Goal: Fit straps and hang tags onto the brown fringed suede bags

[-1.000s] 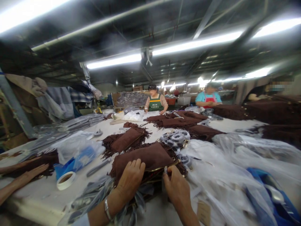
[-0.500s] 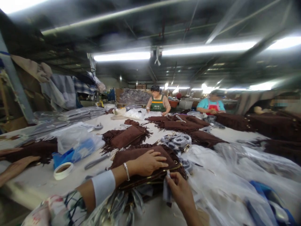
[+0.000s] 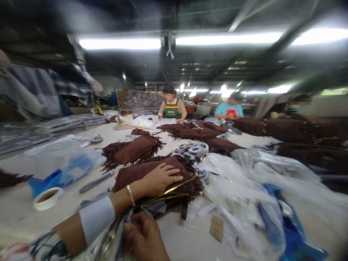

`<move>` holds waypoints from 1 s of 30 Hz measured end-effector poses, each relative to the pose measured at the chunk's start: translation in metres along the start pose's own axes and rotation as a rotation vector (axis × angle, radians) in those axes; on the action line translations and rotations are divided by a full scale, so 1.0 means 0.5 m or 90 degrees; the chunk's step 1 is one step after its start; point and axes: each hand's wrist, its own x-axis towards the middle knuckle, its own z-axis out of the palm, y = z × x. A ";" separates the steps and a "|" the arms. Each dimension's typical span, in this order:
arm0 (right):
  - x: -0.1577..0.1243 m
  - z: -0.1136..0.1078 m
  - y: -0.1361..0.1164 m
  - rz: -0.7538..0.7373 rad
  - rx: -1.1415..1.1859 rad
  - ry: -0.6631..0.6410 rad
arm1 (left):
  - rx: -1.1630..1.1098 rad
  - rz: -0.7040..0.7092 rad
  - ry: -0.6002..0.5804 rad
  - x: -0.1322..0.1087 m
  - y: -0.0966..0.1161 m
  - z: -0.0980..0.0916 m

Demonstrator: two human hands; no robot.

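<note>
A brown suede-like bag (image 3: 133, 175) with fringe and a gold zipper lies in front of me. My left hand (image 3: 160, 179), a silver bracelet at its wrist, rests flat on top of it with the fingers spread. The zipper edge faces me, and the mouth appears to gape a little. Below that edge my right hand (image 3: 145, 235) is closed, its fingers curled and blurred by motion. It is among grey plastic-wrapped pieces (image 3: 118, 233) under my left forearm. What it grips is hard to make out. A dark strap end (image 3: 184, 211) hangs from the bag.
To the left lie a roll of white tape (image 3: 48, 198) and clear and blue plastic (image 3: 65, 170). More brown fringed bags (image 3: 133, 149) and wrapped straps (image 3: 191, 149) lie beyond. Plastic bags (image 3: 244, 195) and a brown tag (image 3: 216, 228) are at right. Co-workers (image 3: 172, 108) sit across the table.
My right hand has moved left and down from the zipper's right end to the wrapped pieces. My left hand stays flat on the bag. The view has turned slightly right.
</note>
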 end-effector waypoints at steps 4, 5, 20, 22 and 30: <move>-0.042 -0.224 -0.041 -0.073 -0.421 0.108 | 0.021 -0.026 0.069 -0.011 0.002 0.019; -0.056 -0.284 -0.046 -0.073 -0.525 0.193 | 0.024 -0.031 0.078 -0.010 0.007 0.020; -0.132 -0.480 0.006 0.012 -0.886 0.178 | -0.242 -0.259 -0.109 0.034 0.284 0.142; -0.129 -0.485 0.006 0.014 -0.903 0.172 | -0.243 -0.261 -0.102 0.039 0.283 0.158; -0.107 -0.459 0.018 -0.126 -0.746 0.105 | -0.164 -0.153 -0.069 0.007 0.291 0.127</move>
